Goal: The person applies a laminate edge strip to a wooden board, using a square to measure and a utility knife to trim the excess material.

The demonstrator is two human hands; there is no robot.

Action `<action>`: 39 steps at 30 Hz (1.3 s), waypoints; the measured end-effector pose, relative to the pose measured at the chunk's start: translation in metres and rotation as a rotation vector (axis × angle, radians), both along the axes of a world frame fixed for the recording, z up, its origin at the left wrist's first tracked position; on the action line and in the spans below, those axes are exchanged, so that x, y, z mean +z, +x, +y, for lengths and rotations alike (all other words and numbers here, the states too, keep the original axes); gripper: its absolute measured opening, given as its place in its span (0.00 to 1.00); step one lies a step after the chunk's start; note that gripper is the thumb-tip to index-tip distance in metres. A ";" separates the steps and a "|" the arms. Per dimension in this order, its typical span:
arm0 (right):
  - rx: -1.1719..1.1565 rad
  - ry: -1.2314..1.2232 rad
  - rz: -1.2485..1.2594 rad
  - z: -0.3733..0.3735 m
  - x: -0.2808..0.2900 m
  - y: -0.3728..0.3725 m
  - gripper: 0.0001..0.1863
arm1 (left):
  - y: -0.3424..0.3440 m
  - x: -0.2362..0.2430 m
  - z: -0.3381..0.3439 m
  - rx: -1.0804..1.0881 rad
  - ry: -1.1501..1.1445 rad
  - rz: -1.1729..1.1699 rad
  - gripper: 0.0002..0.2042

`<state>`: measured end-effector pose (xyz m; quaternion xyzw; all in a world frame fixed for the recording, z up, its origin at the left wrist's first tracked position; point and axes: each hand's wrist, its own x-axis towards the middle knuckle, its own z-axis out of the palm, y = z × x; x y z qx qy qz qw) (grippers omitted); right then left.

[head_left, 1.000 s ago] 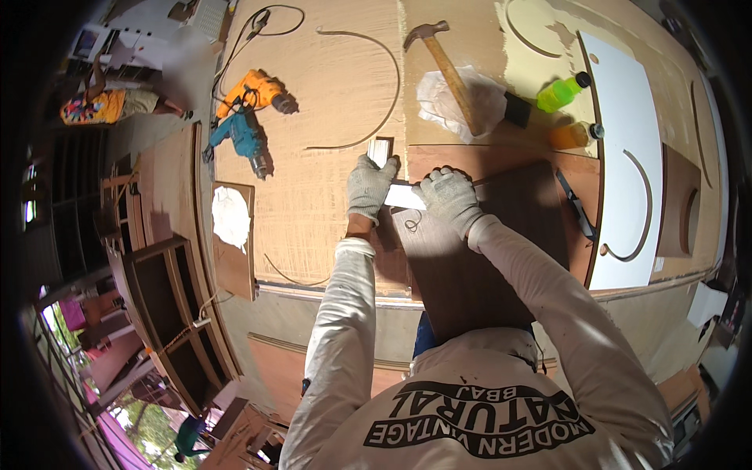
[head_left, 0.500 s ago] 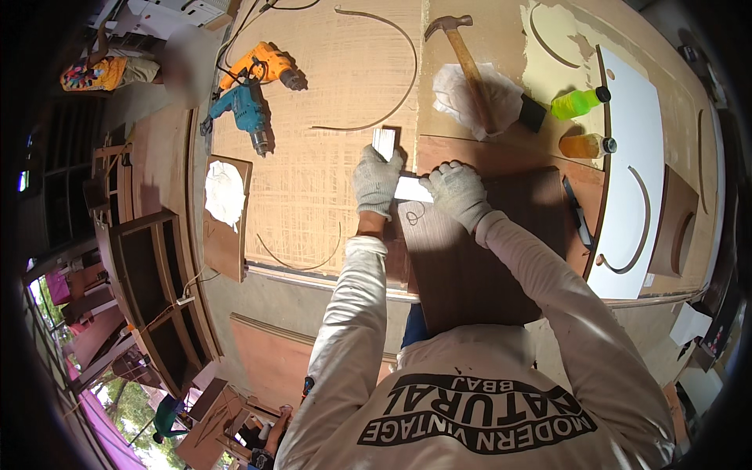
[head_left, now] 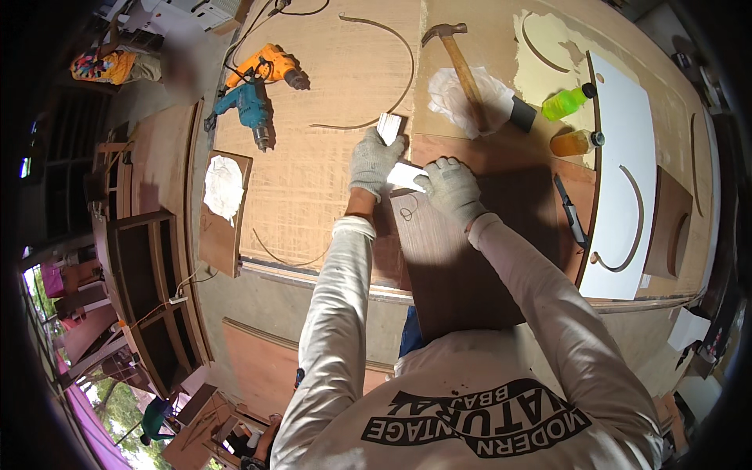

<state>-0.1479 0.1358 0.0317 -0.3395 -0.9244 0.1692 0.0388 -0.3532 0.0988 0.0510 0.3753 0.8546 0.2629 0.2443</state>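
My gloved left hand point(head_left: 374, 163) is closed on a short white upright piece point(head_left: 391, 128), which pokes out above my fingers. My gloved right hand point(head_left: 450, 188) grips a white flat piece point(head_left: 403, 176) lying crosswise at the upper left corner of a dark wood-grain board point(head_left: 458, 266). Small loops drawn or lying on that board point(head_left: 407, 210) are too small to make out. Above my right hand, a hammer point(head_left: 462, 70) rests on a crumpled white cloth point(head_left: 442, 102) beside a dark block point(head_left: 522, 113).
Orange point(head_left: 262, 66) and teal drills point(head_left: 251, 113) with cords lie upper left on the worktable point(head_left: 305, 196). Two bottles point(head_left: 565, 102), a black tool point(head_left: 570, 207), a white panel point(head_left: 623, 211) and curved strips point(head_left: 403, 47) are rightward and above. A co-worker point(head_left: 117, 66) is upper left.
My left hand and its piece have shifted up, the piece now tilted. The white piece under my right hand is angled differently, with its left end higher. The view has shifted slightly.
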 end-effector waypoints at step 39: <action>0.086 -0.020 -0.156 -0.003 0.022 0.002 0.19 | 0.028 -0.017 -0.025 0.221 -0.004 -0.101 0.29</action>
